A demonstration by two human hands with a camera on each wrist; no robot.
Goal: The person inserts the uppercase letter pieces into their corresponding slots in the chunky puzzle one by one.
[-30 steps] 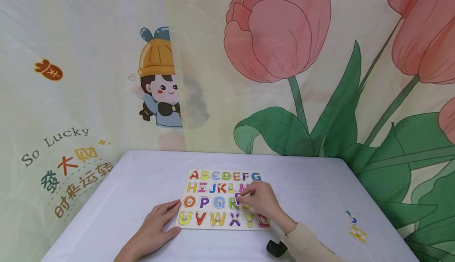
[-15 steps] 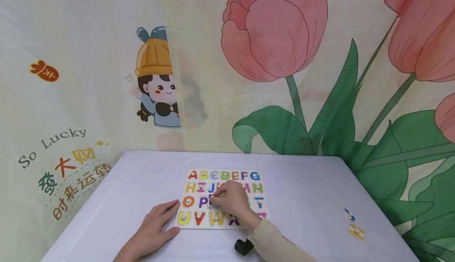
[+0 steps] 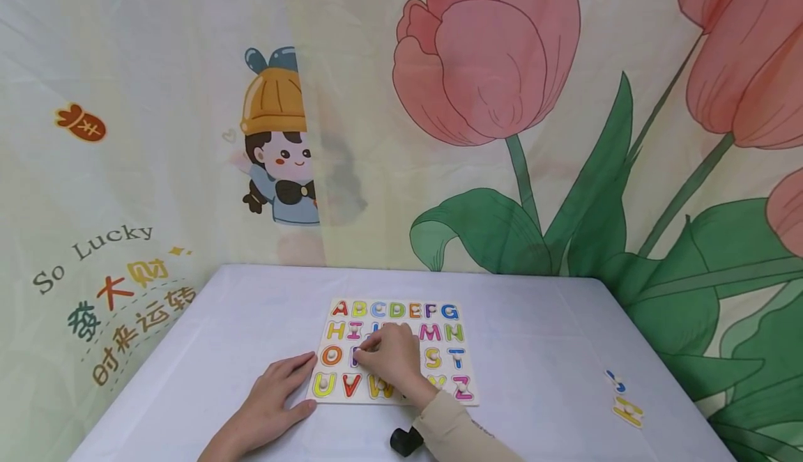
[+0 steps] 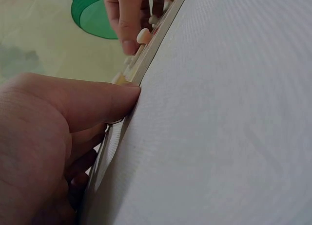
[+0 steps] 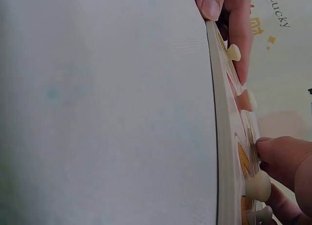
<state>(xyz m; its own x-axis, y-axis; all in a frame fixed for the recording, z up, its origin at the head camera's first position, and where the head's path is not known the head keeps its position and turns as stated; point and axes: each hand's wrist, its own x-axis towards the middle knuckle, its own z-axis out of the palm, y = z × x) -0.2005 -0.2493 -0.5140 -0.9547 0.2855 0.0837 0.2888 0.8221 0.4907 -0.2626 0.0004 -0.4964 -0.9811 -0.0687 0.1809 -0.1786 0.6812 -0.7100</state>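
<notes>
The alphabet puzzle board (image 3: 394, 401) lies flat on the table, with rows of coloured letters and small knobs (image 5: 258, 186). My left hand (image 3: 276, 396) rests at its left side, fingers extended along the edge and thumb at the near corner. In the left wrist view, the thumb (image 4: 105, 101) presses against the board's rim. My right hand (image 3: 394, 359) is over the middle of the board, pinching a purple letter puzzle piece (image 3: 355, 358) at the P place, right of the orange O (image 3: 332, 355). The hand covers most of that piece and several letters beside it.
Two loose letter pieces, one blue (image 3: 615, 381) and one yellow (image 3: 628, 412), lie at the table's right side. A black device (image 3: 406, 441) sits by the right wrist. A printed curtain with tulips (image 3: 489, 65) hangs behind the white-covered table (image 3: 533, 350).
My right hand has moved left across the board with the purple letter puzzle piece, from near the R to the P place. My left hand has stayed at the board's edge.
</notes>
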